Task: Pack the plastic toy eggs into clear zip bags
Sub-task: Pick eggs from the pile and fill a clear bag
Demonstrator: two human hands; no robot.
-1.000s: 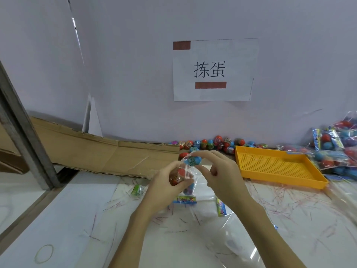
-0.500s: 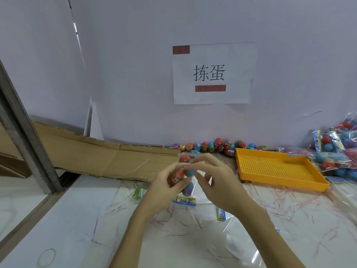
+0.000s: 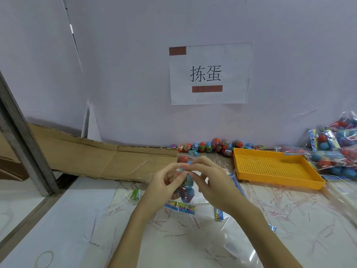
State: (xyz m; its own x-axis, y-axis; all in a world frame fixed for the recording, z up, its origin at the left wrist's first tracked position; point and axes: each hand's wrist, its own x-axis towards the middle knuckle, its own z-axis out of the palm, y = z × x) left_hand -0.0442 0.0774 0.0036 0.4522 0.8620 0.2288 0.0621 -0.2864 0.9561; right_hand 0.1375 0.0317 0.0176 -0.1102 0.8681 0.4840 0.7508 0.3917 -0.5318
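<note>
Her left hand and right hand both pinch the top of a clear bag of toy eggs above the table; a yellow tray sits right.

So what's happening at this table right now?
A person is packing toy eggs into a clear bag. The left hand and right hand both pinch the bag's top, with a few eggs already inside. Loose eggs line the wall, an orange tray sits to the right, and filled bags pile beyond it.
</note>
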